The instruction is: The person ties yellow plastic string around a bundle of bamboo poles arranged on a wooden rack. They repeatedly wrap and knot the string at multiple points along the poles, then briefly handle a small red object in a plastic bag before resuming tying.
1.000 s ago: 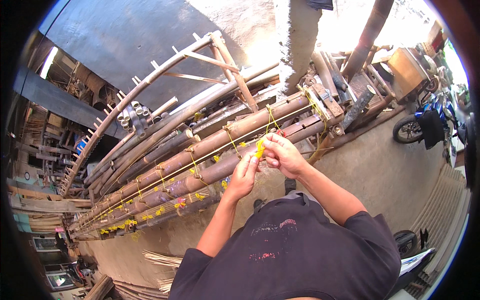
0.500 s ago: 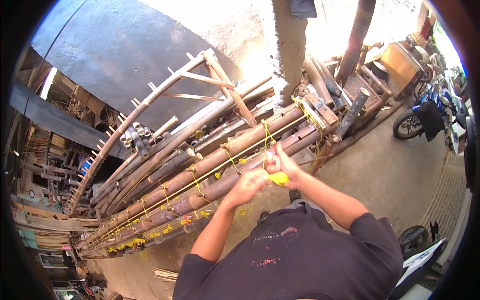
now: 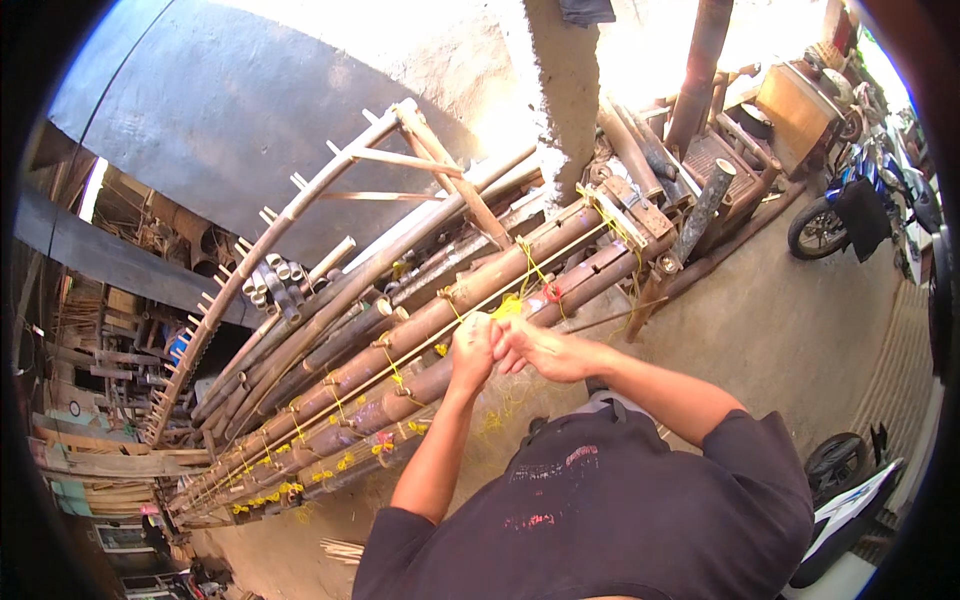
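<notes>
Both my hands meet over a long row of thick brown bamboo poles (image 3: 420, 330) lashed side by side. My left hand (image 3: 472, 348) is closed around yellow string (image 3: 508, 306) at the poles. My right hand (image 3: 535, 350) presses against it, fingers pinching the same string. Yellow string ties (image 3: 340, 462) repeat along the poles toward the lower left. A taut yellow line (image 3: 560, 245) runs along the top of the poles toward the far end.
A bamboo ladder frame (image 3: 300, 215) leans against a grey wall (image 3: 230, 100). A wooden bracket (image 3: 625, 205) caps the poles' far end. Motorbikes stand at the right (image 3: 850, 215) and the lower right (image 3: 850, 480). Cut bamboo tubes (image 3: 270, 280) are stacked at left.
My hands dropped lower and came together in front of my chest on the string; the yellow bundle seen in my right hand earlier now sits just above my knuckles.
</notes>
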